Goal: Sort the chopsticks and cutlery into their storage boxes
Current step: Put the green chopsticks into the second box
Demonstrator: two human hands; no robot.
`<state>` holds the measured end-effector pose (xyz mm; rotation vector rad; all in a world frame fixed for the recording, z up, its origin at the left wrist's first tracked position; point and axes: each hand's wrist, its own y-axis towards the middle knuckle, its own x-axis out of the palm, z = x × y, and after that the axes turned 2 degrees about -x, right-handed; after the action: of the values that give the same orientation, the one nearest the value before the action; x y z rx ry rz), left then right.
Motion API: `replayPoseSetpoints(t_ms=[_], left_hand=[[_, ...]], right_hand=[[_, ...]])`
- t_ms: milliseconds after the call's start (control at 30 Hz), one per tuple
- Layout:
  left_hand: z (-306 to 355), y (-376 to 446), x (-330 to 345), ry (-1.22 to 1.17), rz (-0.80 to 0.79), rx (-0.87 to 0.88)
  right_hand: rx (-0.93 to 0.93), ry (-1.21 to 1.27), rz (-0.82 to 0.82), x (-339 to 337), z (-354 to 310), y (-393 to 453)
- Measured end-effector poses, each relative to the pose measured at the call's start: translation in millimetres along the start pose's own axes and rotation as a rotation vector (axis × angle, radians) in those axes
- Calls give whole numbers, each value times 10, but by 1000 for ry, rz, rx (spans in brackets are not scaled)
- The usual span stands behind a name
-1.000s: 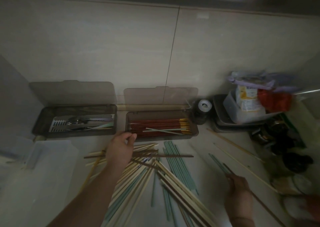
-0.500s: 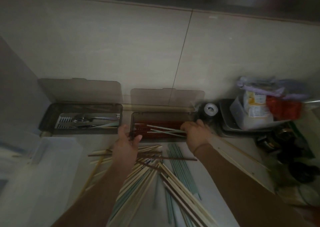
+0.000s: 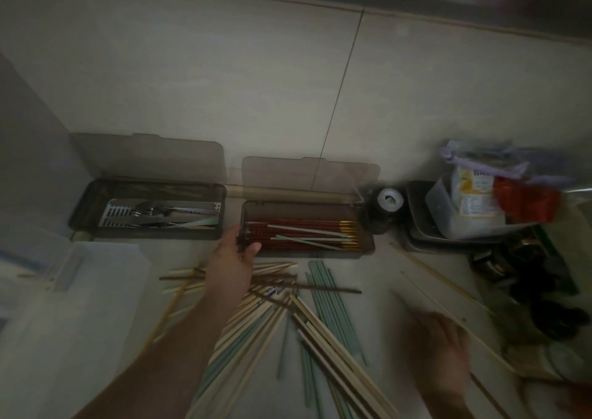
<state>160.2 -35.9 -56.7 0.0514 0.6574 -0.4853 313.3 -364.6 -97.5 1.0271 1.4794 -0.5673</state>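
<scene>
Two dark open storage boxes stand against the wall. The cutlery box [image 3: 144, 234] on the left holds metal cutlery [image 3: 153, 214] on a slotted tray. The chopstick box [image 3: 320, 254] on the right holds red chopsticks [image 3: 288, 228] with a few pale ones lying across them. My left hand [image 3: 232, 260] grips the left end wall of the chopstick box, thumb inside the rim. A loose pile of pale, green and dark chopsticks [image 3: 288, 316] lies on the counter in front. My right hand [image 3: 439, 348] is blurred, low on the right beside thin pale sticks [image 3: 448, 303].
A translucent plastic bin [image 3: 80, 290] sits at the left. A tape roll [image 3: 389, 198], a metal tray [image 3: 416, 226] with a tub of packets, and dark jars [image 3: 525, 277] crowd the right side. Both box lids lean open against the tiled wall.
My right hand has left the chopstick box and swung back down to the right of the counter. My left hand stays at the box's left end.
</scene>
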Motion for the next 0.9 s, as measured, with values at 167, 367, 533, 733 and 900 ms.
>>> replayPoseSetpoints(t_ms=[167, 367, 533, 733, 900], left_hand=[[11, -10, 25, -35, -11, -18], [47, -15, 6, -9, -22, -24], [16, 5, 5, -7, -32, -39], [9, 4, 12, 0, -36, -44], [-6, 14, 18, -13, -36, -48]], right_hand=[[224, -14, 36, -70, 31, -475], [260, -73, 33, -23, -19, -532], [311, -27, 9, -63, -19, -498], [281, 26, -4, -68, -69, -419], [270, 479, -37, -324, -708, 274]])
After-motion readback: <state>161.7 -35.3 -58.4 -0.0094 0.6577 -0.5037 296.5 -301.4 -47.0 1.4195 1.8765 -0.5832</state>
